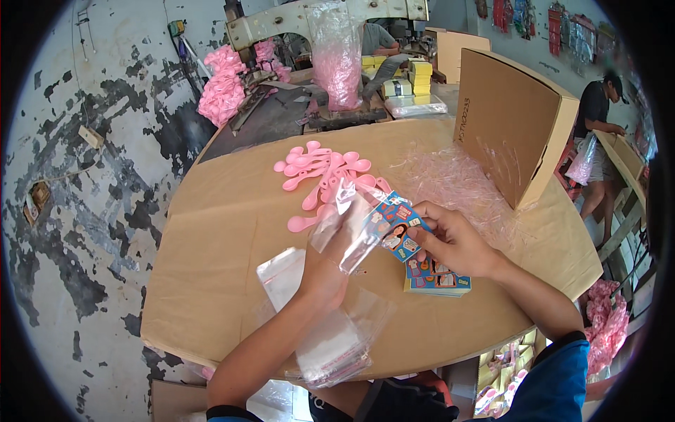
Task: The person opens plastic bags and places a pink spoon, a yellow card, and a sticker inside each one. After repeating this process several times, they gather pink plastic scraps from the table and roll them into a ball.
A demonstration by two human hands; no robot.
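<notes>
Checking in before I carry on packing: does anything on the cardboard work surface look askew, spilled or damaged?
Nothing looks damaged. The pink spoons lie in a loose, jumbled heap rather than sorted. The stack of clear bags overhangs the near edge of the cardboard sheet. The left hand holds a clear bag; the right hand holds a printed card.

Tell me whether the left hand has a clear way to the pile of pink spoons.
Probably yes. The left hand holds a clear plastic bag just below the pink spoons, and nothing lies between them on the cardboard. Its fingers are occupied by the bag, though.
</notes>
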